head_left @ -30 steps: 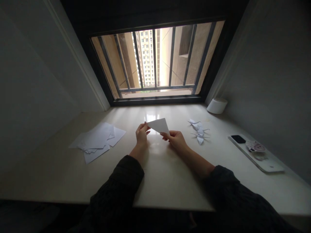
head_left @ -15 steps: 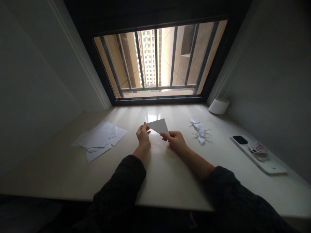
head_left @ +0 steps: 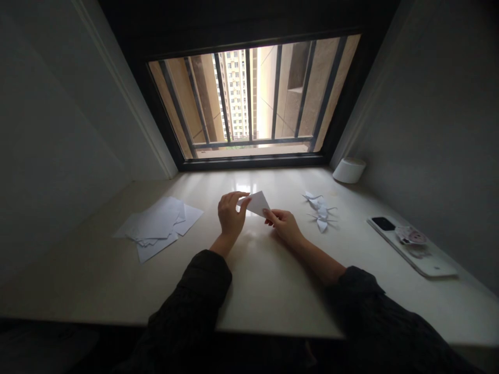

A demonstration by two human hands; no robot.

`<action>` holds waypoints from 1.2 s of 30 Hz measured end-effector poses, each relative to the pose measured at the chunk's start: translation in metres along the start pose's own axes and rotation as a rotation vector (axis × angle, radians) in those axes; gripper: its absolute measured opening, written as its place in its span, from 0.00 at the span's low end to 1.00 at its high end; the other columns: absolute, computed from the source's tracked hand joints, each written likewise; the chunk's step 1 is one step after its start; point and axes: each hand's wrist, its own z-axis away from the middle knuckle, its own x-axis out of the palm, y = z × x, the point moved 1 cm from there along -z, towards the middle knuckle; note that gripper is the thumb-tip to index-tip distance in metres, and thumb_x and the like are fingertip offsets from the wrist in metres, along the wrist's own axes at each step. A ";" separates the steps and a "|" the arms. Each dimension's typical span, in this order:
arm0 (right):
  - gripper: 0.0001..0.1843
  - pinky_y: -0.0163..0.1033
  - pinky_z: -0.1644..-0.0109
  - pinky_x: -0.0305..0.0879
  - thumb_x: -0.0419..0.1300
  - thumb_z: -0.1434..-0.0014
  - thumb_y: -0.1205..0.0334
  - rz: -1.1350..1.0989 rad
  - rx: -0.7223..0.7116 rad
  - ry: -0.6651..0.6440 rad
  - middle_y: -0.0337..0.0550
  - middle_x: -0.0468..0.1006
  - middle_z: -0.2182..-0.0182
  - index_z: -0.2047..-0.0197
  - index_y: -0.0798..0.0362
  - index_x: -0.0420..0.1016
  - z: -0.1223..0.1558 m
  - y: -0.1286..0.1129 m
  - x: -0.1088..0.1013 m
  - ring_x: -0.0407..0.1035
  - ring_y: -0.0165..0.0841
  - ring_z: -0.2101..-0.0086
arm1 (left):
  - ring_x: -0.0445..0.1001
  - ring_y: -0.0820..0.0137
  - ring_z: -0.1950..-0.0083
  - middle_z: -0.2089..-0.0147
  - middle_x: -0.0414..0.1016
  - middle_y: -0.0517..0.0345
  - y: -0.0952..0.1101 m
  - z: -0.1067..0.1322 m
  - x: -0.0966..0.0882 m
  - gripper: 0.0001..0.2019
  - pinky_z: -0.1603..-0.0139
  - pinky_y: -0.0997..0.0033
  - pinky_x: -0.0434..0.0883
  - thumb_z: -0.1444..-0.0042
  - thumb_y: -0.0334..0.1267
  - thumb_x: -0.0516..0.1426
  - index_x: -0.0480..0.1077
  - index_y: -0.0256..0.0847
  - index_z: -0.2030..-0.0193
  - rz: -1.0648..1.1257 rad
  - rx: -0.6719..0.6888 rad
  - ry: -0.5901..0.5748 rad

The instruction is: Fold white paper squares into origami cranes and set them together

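A folded piece of white paper (head_left: pixel 257 203), roughly triangular, is held up above the pale sill between my two hands. My left hand (head_left: pixel 232 212) pinches its left end, thumb in front and fingers arched along the upper edge. At the lower right corner, the thumb and curled fingers of my right hand (head_left: pixel 284 224) grip the paper. Just right of that hand lie several folded paper cranes (head_left: pixel 321 210) in a row. The fingers of my left hand cover the paper's left tip.
Loose white paper sheets (head_left: pixel 158 223) lie in an untidy pile at left. A phone (head_left: pixel 415 249) with a round cartoon grip rests at right. One white roll-like object (head_left: pixel 350 170) stands in the back right corner. Behind the sill (head_left: pixel 273 291) is a barred window (head_left: pixel 249 98).
My left hand has shifted its hold, its fingers now raised and arched over the paper's left part. My right hand keeps its grip at the right corner, the thumb slightly higher.
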 end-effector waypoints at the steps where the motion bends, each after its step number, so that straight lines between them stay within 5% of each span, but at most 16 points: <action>1: 0.25 0.37 0.69 0.60 0.54 0.44 0.42 0.031 -0.028 0.009 0.42 0.75 0.80 0.79 0.53 0.74 0.000 0.000 0.000 0.67 0.33 0.76 | 0.68 0.59 0.49 0.56 0.76 0.52 0.003 0.002 0.001 0.10 0.42 0.60 0.57 0.49 0.44 0.61 0.76 0.48 0.59 -0.037 0.023 -0.031; 12: 0.23 0.38 0.68 0.63 0.54 0.44 0.42 0.082 -0.063 0.013 0.43 0.77 0.77 0.77 0.51 0.75 0.000 0.000 -0.003 0.70 0.34 0.75 | 0.69 0.58 0.43 0.50 0.76 0.56 0.022 0.007 0.005 0.14 0.37 0.55 0.56 0.54 0.36 0.64 0.77 0.53 0.59 0.228 -0.112 -0.076; 19: 0.28 0.38 0.68 0.64 0.52 0.44 0.37 -0.062 -0.001 -0.027 0.45 0.78 0.76 0.73 0.53 0.79 -0.001 -0.002 -0.006 0.71 0.35 0.74 | 0.73 0.59 0.47 0.56 0.79 0.58 0.019 0.010 0.005 0.04 0.43 0.60 0.64 0.54 0.35 0.64 0.78 0.50 0.72 0.321 -0.214 -0.040; 22: 0.31 0.38 0.67 0.65 0.48 0.43 0.37 -0.186 0.051 -0.029 0.46 0.79 0.73 0.67 0.54 0.80 -0.005 0.000 -0.009 0.71 0.34 0.72 | 0.74 0.61 0.48 0.56 0.79 0.58 0.017 0.011 0.004 0.04 0.42 0.61 0.63 0.52 0.35 0.63 0.78 0.50 0.73 0.319 -0.190 -0.121; 28: 0.22 0.40 0.62 0.68 0.61 0.49 0.47 -0.214 -0.024 0.019 0.45 0.80 0.68 0.57 0.54 0.78 -0.010 0.003 -0.013 0.72 0.33 0.69 | 0.72 0.60 0.45 0.60 0.80 0.58 0.019 0.013 0.004 0.06 0.37 0.56 0.58 0.57 0.33 0.65 0.77 0.51 0.76 0.377 -0.230 -0.293; 36: 0.19 0.38 0.65 0.68 0.60 0.49 0.57 -0.242 -0.110 -0.032 0.38 0.77 0.74 0.53 0.53 0.71 -0.009 -0.001 -0.016 0.70 0.31 0.73 | 0.71 0.61 0.44 0.51 0.77 0.58 0.013 0.011 0.001 0.07 0.39 0.58 0.61 0.46 0.35 0.58 0.78 0.51 0.69 0.187 0.098 -0.330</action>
